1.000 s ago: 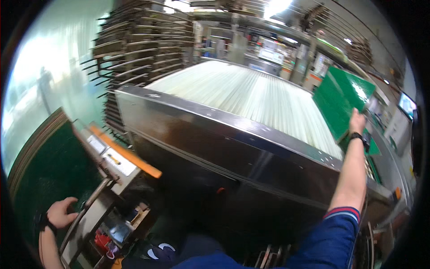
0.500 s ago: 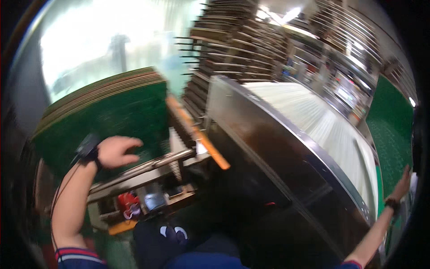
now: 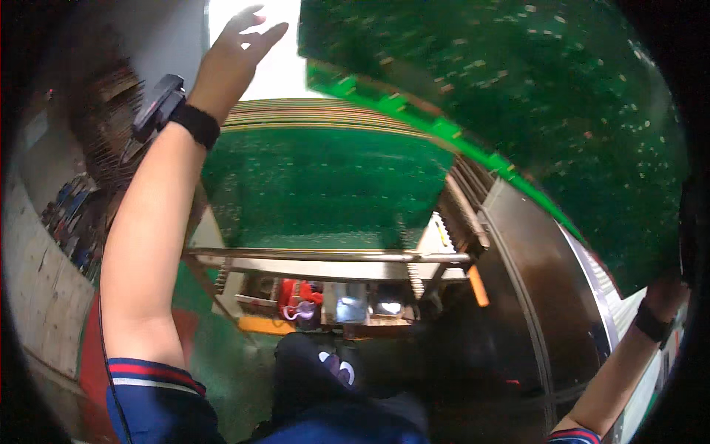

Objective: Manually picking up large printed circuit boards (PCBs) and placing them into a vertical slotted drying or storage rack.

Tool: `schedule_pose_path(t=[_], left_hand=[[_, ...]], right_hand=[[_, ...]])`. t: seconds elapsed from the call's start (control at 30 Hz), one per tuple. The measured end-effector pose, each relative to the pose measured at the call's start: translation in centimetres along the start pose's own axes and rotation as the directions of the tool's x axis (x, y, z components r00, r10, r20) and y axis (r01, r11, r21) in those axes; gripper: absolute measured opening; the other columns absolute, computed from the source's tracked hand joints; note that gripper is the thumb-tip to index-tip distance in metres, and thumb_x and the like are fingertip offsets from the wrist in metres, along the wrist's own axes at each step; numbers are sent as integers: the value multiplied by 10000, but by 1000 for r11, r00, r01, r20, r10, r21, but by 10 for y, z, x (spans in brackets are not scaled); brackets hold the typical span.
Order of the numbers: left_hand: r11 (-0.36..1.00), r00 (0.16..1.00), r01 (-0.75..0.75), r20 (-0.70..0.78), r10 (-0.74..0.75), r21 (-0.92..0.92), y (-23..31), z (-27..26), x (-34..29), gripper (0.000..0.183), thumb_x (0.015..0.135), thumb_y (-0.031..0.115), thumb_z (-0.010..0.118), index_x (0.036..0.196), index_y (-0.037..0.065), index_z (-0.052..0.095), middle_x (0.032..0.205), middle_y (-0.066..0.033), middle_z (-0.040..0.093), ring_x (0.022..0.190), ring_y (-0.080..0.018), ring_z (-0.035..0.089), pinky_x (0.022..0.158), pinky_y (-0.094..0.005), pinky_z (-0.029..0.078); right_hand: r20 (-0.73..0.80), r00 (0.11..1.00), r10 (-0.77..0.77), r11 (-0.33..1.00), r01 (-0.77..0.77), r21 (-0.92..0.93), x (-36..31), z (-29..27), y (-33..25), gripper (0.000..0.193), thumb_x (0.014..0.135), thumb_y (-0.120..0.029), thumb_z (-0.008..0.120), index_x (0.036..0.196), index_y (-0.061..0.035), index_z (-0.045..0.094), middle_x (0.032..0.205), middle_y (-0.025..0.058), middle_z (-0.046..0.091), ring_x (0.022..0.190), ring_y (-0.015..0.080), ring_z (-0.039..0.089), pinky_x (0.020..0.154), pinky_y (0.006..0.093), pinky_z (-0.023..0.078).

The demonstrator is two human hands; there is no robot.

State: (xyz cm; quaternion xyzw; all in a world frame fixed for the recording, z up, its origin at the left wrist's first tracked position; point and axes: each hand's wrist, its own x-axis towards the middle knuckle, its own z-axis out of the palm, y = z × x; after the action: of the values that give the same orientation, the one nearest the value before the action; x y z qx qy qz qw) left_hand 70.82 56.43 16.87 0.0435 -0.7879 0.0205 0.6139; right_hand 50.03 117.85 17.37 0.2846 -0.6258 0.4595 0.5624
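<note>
A large green circuit board panel (image 3: 510,81) with a bright green edge strip fills the upper right, tilted in the air. My right hand (image 3: 669,294) grips it at its lower right corner; the fingers are dark and partly hidden. At the upper left, my left hand (image 3: 235,63) is raised with its fingers spread, holding nothing, close to the panel's left end but apart from it. Below and between my hands, a stack of similar green panels (image 3: 325,189) leans on a rack with a metal bar (image 3: 333,256) along its front.
Under the bar, a shelf holds a red object (image 3: 299,296) and boxes (image 3: 350,307). A long metal-sided conveyor (image 3: 532,244) runs along the right. An orange bar (image 3: 479,286) sticks out at the rack's right. Stacked racks (image 3: 111,133) stand at far left.
The view has turned left, toward the stack. My right hand has swung the green panel from the far right across the upper view. My left hand has risen off the stack's front.
</note>
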Motion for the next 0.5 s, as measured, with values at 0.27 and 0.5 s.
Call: schedule_pose_path(t=[0.27, 0.5], left_hand=[[280, 805, 539, 389, -449, -794, -28, -65, -29, 369, 958, 293, 583, 1220, 33, 574, 1177, -49, 647, 1061, -164, 610, 944, -333, 472], [278, 796, 464, 259, -547, -841, -58, -62, -67, 411, 929, 264, 645, 1240, 11, 554, 1171, -83, 645, 1048, -193, 611, 917, -346, 493]], right_hand=[[271, 917, -292, 942, 325, -85, -32, 133, 1, 451, 934, -58, 454, 1385, -70, 447, 1400, 186, 460, 1228, 304, 498, 1052, 406, 388], [391, 837, -382, 919, 390, 62, -30, 221, -40, 544, 936, 36, 452, 1457, -107, 394, 1415, 157, 469, 1254, 257, 499, 1031, 342, 409]])
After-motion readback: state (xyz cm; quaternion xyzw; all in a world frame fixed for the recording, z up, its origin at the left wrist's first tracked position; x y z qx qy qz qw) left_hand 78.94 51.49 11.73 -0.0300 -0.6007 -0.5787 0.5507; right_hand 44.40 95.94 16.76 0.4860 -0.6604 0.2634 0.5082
